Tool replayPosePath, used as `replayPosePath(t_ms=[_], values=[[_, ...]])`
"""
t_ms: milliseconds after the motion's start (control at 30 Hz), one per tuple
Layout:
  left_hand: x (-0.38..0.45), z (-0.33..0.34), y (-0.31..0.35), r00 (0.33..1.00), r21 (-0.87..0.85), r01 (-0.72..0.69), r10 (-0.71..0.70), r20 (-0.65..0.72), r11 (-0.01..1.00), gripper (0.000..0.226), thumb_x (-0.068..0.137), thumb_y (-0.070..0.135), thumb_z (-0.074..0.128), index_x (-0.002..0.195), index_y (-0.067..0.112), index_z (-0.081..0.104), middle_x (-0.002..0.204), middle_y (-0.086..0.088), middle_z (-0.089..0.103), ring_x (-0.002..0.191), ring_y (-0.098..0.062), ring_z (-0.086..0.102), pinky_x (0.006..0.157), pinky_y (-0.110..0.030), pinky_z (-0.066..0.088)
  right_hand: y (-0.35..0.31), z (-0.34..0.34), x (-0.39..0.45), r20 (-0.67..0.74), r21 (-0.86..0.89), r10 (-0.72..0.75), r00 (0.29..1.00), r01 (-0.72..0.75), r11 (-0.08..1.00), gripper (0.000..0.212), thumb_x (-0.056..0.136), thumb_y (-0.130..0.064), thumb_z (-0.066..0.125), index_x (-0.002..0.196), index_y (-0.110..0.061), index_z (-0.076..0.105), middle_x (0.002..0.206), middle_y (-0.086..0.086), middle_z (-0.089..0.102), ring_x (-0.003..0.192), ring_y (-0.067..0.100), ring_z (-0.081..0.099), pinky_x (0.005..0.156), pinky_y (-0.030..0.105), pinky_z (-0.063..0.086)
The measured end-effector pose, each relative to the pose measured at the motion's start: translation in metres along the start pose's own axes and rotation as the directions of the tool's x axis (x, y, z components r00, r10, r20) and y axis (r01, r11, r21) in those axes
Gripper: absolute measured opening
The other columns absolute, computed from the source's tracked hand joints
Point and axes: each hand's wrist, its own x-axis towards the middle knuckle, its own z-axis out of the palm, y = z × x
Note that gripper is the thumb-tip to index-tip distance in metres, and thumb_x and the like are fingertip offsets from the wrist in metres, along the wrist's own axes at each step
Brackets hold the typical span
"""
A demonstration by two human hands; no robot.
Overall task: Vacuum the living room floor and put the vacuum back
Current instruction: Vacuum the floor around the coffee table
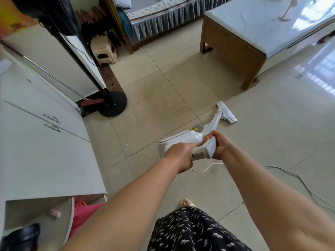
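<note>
Vacuum (183, 140): white stick type, gripped by both hands. Right hand (220, 144) fingers curl round the grey handle; left hand (179, 156) wraps the body beside it. Long axis runs away from the person, up-right; floor head (226, 112) flat on the tiles. Open floor to the right; wooden table (233, 49) beyond, fan base (112, 104) left, cord (297, 178) trailing behind.
</note>
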Motion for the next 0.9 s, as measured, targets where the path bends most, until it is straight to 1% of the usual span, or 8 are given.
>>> replayPosePath(t_ms=[67, 167, 233, 333, 433, 533, 667, 900], values=[[-0.013, 0.008, -0.003, 1.000, 0.004, 0.013, -0.013, -0.006, 1.000, 0.029, 0.082, 0.011, 0.055, 0.108, 0.023, 0.055, 0.107, -0.006, 0.063, 0.098, -0.031, 0.058, 0.071, -0.030, 0.041, 0.011, -0.006, -0.002, -0.003, -0.017, 0.008, 1.000, -0.008, 1.000, 0.033, 0.084, -0.014, 0.049, 0.052, -0.015, 0.042, 0.047, -0.005, 0.043, 0.040, 0.010, 0.047, 0.046, 0.018, 0.046], [-0.036, 0.021, -0.006, 0.999, 0.000, 0.033, -0.033, -0.039, 0.999, 0.031, 0.082, 0.011, 0.055, 0.110, 0.024, 0.055, 0.107, -0.007, 0.064, 0.099, -0.031, 0.058, 0.072, -0.029, 0.041, 0.033, -0.013, -0.009, 0.005, -0.047, 0.026, 1.000, -0.026, 0.999, 0.029, 0.078, -0.012, 0.052, 0.050, -0.014, 0.045, 0.047, -0.005, 0.044, 0.041, 0.009, 0.048, 0.051, 0.020, 0.045], [-0.058, 0.033, -0.006, 0.997, -0.008, 0.049, -0.049, -0.059, 0.999, 0.030, 0.083, 0.012, 0.055, 0.111, 0.024, 0.055, 0.107, -0.007, 0.064, 0.098, -0.032, 0.058, 0.071, -0.029, 0.039, 0.051, -0.022, -0.016, 0.013, -0.074, 0.038, 0.999, -0.037, 0.997, 0.025, 0.071, -0.010, 0.054, 0.048, -0.013, 0.045, 0.047, -0.005, 0.045, 0.040, 0.010, 0.048, 0.048, 0.020, 0.045], [-0.086, 0.052, -0.002, 0.996, 0.005, 0.047, -0.047, -0.073, 0.999, 0.028, 0.084, 0.014, 0.056, 0.111, 0.023, 0.054, 0.106, -0.009, 0.064, 0.098, -0.033, 0.058, 0.072, -0.030, 0.040, 0.072, -0.040, -0.023, 0.011, -0.103, 0.043, 0.999, -0.042, 0.994, 0.026, 0.073, -0.010, 0.052, 0.049, -0.014, 0.044, 0.047, -0.005, 0.043, 0.038, 0.010, 0.048, 0.044, 0.018, 0.045], [-0.115, 0.073, 0.003, 0.998, 0.006, 0.046, -0.045, -0.050, 0.999, 0.028, 0.084, 0.013, 0.056, 0.110, 0.021, 0.054, 0.107, -0.010, 0.064, 0.098, -0.034, 0.059, 0.073, -0.031, 0.041, 0.096, -0.065, -0.033, 0.030, -0.109, 0.044, 0.999, -0.040, 0.993, 0.019, 0.066, -0.009, 0.054, 0.052, -0.015, 0.044, 0.048, -0.005, 0.044, 0.041, 0.009, 0.048, 0.046, 0.019, 0.045], [-0.142, 0.091, 0.008, 0.998, 0.034, 0.041, -0.040, -0.038, 0.999, 0.029, 0.083, 0.012, 0.057, 0.111, 0.020, 0.055, 0.107, -0.009, 0.064, 0.099, -0.033, 0.059, 0.075, -0.033, 0.046, 0.121, -0.090, -0.044, 0.049, -0.109, 0.035, 0.998, -0.029, 0.994, 0.019, 0.066, -0.010, 0.054, 0.052, -0.016, 0.042, 0.048, -0.006, 0.043, 0.042, 0.008, 0.047, 0.046, 0.019, 0.044], [-0.182, 0.113, 0.014, 0.998, 0.004, 0.061, -0.061, -0.035, 0.998, 0.031, 0.084, 0.011, 0.057, 0.115, 0.018, 0.055, 0.109, -0.010, 0.064, 0.101, -0.033, 0.058, 0.080, -0.034, 0.048, 0.150, -0.112, -0.058, 0.052, -0.129, 0.062, 0.997, -0.054, 0.990, 0.020, 0.067, -0.010, 0.053, 0.051, -0.016, 0.042, 0.049, -0.006, 0.042, 0.043, 0.008, 0.045, 0.047, 0.018, 0.044], [-0.248, 0.130, -0.001, 0.993, -0.002, 0.118, -0.118, -0.022, 0.993, 0.030, 0.082, 0.009, 0.055, 0.111, 0.019, 0.054, 0.107, -0.011, 0.063, 0.099, -0.034, 0.057, 0.073, -0.032, 0.043, 0.214, -0.124, -0.075, 0.037, -0.169, 0.125, 0.991, -0.117, 0.979, 0.023, 0.065, -0.009, 0.051, 0.045, -0.014, 0.042, 0.047, -0.006, 0.041, 0.042, 0.009, 0.045, 0.046, 0.017, 0.044]])
